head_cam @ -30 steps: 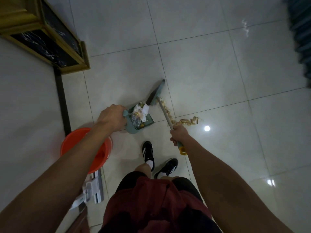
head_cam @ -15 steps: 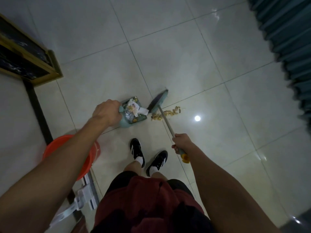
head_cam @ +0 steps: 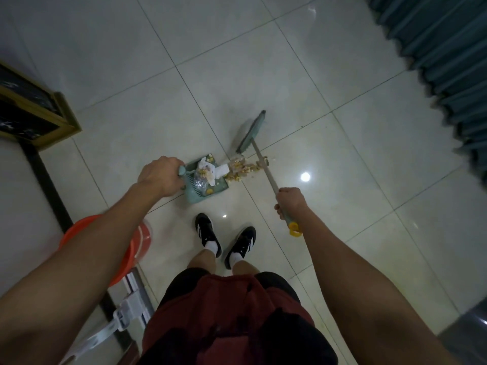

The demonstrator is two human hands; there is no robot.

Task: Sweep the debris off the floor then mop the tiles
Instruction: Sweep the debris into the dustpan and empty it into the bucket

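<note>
My left hand [head_cam: 160,175] grips the handle of a teal dustpan [head_cam: 203,186] that rests on the pale floor tiles [head_cam: 329,196]. The pan holds paper scraps and yellowish crumbs. My right hand [head_cam: 291,202] grips the broom handle [head_cam: 266,168] near its yellow end cap [head_cam: 294,229]. The teal broom head [head_cam: 250,133] stands on the floor beyond the pan's mouth. A pile of yellowish debris [head_cam: 243,169] lies right at the pan's open edge, between pan and broom.
An orange bucket [head_cam: 137,243] stands at my left, partly behind my left forearm. A white flat mop [head_cam: 126,312] lies beside it at the lower left. A dark cabinet with a gold frame [head_cam: 39,114] is at the left. Teal curtains [head_cam: 448,48] hang at the right. My feet [head_cam: 224,241] stand below the pan.
The broom has pushed the debris leftward, from a loose line into a pile at the dustpan's mouth. The broom head now stands farther from the pan. The view has shifted left.
</note>
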